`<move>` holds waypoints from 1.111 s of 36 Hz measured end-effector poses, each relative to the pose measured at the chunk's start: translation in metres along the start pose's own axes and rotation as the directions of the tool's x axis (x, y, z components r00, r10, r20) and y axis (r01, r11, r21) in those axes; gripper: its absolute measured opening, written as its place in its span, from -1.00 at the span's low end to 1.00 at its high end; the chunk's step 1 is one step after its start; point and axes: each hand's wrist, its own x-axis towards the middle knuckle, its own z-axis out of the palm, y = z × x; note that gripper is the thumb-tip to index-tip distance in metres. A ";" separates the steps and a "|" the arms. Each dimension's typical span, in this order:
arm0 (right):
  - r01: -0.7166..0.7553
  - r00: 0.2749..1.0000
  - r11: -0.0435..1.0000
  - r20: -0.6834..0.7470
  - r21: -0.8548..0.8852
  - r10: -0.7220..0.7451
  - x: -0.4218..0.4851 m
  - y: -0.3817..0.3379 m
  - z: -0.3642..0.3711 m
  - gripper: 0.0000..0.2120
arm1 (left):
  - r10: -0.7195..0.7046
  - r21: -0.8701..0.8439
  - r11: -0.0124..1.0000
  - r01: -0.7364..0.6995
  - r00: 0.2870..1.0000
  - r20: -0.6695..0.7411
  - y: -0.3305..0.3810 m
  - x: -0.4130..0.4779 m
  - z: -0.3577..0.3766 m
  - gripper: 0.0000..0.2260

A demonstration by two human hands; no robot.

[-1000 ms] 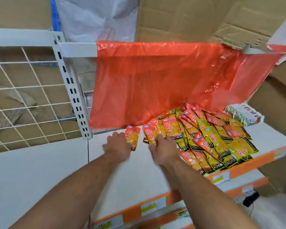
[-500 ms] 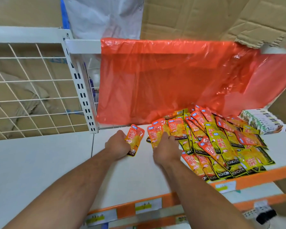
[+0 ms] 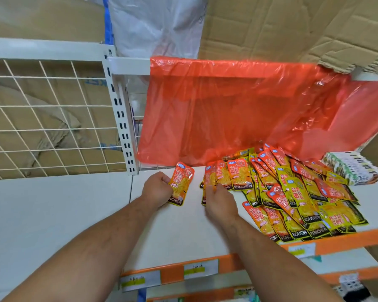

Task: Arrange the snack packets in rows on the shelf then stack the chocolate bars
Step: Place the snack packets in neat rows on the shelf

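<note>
A loose pile of orange and yellow snack packets [image 3: 292,192] covers the right half of the white shelf [image 3: 183,232]. My left hand [image 3: 156,189] grips a single orange packet [image 3: 181,184] at its left edge, tilted up off the shelf near the back. My right hand [image 3: 219,203] holds a small bunch of orange packets [image 3: 210,179] standing on edge at the pile's left side; its fingers are mostly hidden behind them. A stack of chocolate bars [image 3: 354,168] in white and green wrappers lies at the far right of the shelf.
A red plastic sheet [image 3: 238,110] hangs behind the shelf. To the left are a white slotted upright [image 3: 122,127] and a wire grid panel [image 3: 48,118]. The orange shelf edge [image 3: 347,240] carries price labels. Cardboard boxes stand behind and above.
My left hand has lifted its orange packet slightly and tilted it upright. My right hand has gathered its bunch of packets closer together. The camera has shifted a little.
</note>
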 end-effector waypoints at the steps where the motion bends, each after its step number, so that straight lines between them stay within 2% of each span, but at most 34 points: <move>1: -0.001 1.000 0.997 0.001 0.074 0.001 -0.001 -0.002 -0.001 -0.59 | -0.029 -0.035 0.999 0.029 1.000 0.010 0.000 -0.001 -0.002 -0.84; 6: -0.054 0.999 0.907 0.027 0.418 0.047 -0.004 -0.012 -0.009 -0.81 | -0.138 -0.206 0.967 0.149 0.988 0.065 -0.004 -0.008 -0.017 -0.80; 10: -0.061 0.994 0.857 0.113 0.512 0.003 -0.012 -0.015 -0.008 -0.73 | -0.180 -0.272 0.942 0.198 0.980 0.091 -0.012 -0.023 -0.033 -0.69; 13: -0.031 0.979 0.847 0.186 0.530 -0.081 -0.022 -0.022 -0.005 -0.66 | -0.210 -0.283 0.933 0.222 0.975 0.071 -0.017 -0.037 -0.047 -0.82; 15: -0.034 0.965 0.841 0.237 0.540 -0.113 -0.028 -0.027 0.001 -0.70 | -0.220 -0.295 0.930 0.220 0.975 0.032 -0.023 -0.045 -0.056 -0.86; 19: -0.052 0.938 0.840 0.315 0.540 -0.144 -0.043 -0.040 0.017 -0.78 | -0.201 -0.287 0.939 0.190 0.980 -0.008 -0.030 -0.060 -0.079 -0.90; 21: -0.053 0.927 0.842 0.340 0.537 -0.158 -0.051 -0.049 0.026 -0.79 | -0.180 -0.246 0.954 0.169 0.983 -0.023 -0.034 -0.067 -0.093 -0.83; 25: -0.039 0.910 0.844 0.368 0.535 -0.191 -0.070 -0.070 0.041 -0.81 | -0.204 -0.311 0.935 0.172 0.976 -0.074 -0.047 -0.080 -0.124 -0.83; 29: -0.026 0.901 0.849 0.381 0.527 -0.209 -0.091 -0.092 0.059 -0.91 | -0.226 -0.345 0.921 0.180 0.969 -0.098 -0.065 -0.094 -0.157 -0.86; 33: 0.005 0.891 0.859 0.388 0.511 -0.236 -0.112 -0.118 0.086 -0.90 | -0.221 -0.314 0.934 0.171 0.966 -0.133 -0.090 -0.106 -0.197 -0.92; 37: 0.047 0.874 0.876 0.404 0.481 -0.269 -0.140 -0.146 0.121 -0.87 | -0.250 -0.313 0.930 0.192 0.955 -0.159 -0.122 -0.122 -0.246 -0.87; 40: 0.049 0.857 0.882 0.434 0.469 -0.278 -0.169 -0.169 0.150 -0.94 | -0.275 -0.334 0.920 0.207 0.946 -0.172 -0.148 -0.137 -0.284 -0.92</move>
